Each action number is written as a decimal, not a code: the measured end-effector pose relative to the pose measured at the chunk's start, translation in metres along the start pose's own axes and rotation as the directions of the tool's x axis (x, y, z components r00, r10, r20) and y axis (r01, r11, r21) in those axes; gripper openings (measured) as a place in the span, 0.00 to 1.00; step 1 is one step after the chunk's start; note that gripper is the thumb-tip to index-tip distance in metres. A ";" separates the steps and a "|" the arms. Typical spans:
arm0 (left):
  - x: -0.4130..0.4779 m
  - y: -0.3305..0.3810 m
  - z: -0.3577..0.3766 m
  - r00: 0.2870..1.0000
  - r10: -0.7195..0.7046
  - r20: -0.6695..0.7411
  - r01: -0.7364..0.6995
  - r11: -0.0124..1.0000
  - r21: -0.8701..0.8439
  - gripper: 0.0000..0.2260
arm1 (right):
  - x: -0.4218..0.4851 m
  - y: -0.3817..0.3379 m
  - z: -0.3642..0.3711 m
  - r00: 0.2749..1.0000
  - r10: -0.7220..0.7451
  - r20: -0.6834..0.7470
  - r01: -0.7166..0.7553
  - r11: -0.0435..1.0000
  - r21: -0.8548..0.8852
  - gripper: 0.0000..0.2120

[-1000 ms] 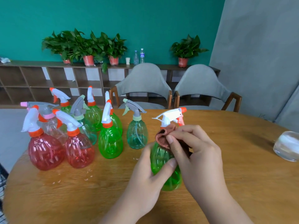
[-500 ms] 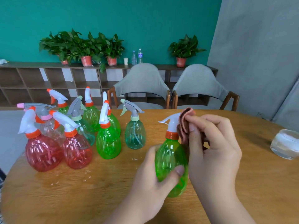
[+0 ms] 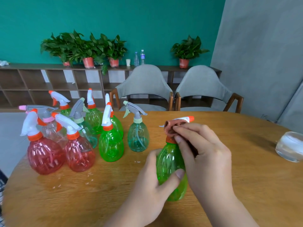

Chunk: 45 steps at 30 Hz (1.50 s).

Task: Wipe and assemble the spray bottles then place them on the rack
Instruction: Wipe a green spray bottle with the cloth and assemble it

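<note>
In the head view, our left hand [image 3: 152,182] is wrapped round the belly of a green spray bottle [image 3: 168,164] over the near side of the round wooden table [image 3: 246,185]. Our right hand [image 3: 206,154] pinches a reddish-brown cloth [image 3: 171,128] bunched against its white trigger head [image 3: 183,119]. Other spray bottles [image 3: 111,145] stand clustered to the left, well apart.

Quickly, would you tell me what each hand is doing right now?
Left hand: grips the green spray bottle.
Right hand: pinches the brown cloth at its sprayer.
</note>
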<state>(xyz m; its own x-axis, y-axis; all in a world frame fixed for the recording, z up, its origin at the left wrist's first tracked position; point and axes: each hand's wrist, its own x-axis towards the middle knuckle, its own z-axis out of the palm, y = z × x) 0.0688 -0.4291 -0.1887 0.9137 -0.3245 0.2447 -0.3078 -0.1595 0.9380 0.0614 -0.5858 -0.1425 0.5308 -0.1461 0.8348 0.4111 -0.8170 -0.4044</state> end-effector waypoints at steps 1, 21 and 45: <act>-0.001 0.002 0.000 1.000 -0.002 0.021 0.002 1.000 -0.007 0.25 | 0.001 0.002 -0.002 1.000 0.006 -0.030 -0.006 1.000 -0.014 0.13; 0.001 0.000 -0.001 0.999 0.023 0.027 -0.024 0.999 0.031 0.24 | -0.003 -0.003 0.001 0.998 -0.066 -0.013 0.063 0.989 -0.132 0.13; 0.003 -0.008 -0.016 0.988 0.073 -0.133 -0.038 0.968 0.248 0.35 | 0.002 0.002 -0.005 0.999 -0.022 -0.040 0.019 0.997 -0.070 0.16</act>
<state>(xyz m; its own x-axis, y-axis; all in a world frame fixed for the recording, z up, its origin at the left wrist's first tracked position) 0.0780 -0.4135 -0.1914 0.9159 -0.2083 0.3432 -0.3988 -0.3733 0.8376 0.0594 -0.5910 -0.1401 0.4920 -0.1502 0.8576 0.3682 -0.8567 -0.3613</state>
